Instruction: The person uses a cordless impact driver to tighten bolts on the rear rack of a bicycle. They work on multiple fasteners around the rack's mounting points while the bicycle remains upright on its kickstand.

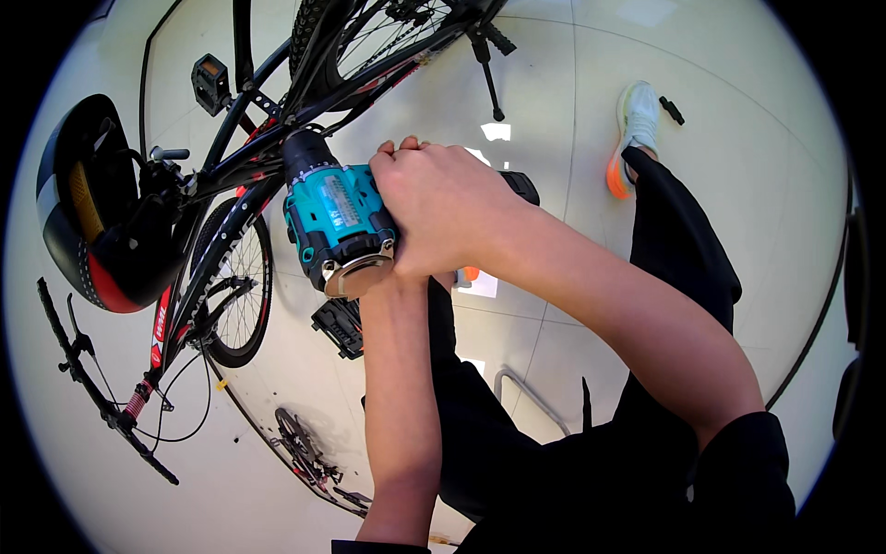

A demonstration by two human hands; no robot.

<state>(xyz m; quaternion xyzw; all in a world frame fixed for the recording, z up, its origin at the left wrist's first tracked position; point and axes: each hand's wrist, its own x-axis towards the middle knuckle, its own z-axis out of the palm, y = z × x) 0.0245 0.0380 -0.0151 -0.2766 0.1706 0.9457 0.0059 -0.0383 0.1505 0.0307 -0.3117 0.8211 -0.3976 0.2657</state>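
- My right hand (443, 208) is clenched over the back of the teal cordless drill (337, 222); my left hand is hidden beneath it, so its grip I cannot tell.
- The drill sits mid-frame, its chuck against the black bicycle frame (235, 166).
- Its long axis runs from lower right to upper left, nose pointing up-left at the frame.
- I judge the bit could skate off the tube if I tilt, scratching paint or hitting the spokes (242, 286).

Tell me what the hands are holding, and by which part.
A teal cordless drill. The right hand wraps over the rear of its body; the left hand comes up from below, its grip hidden under the right hand, seemingly on the handle.
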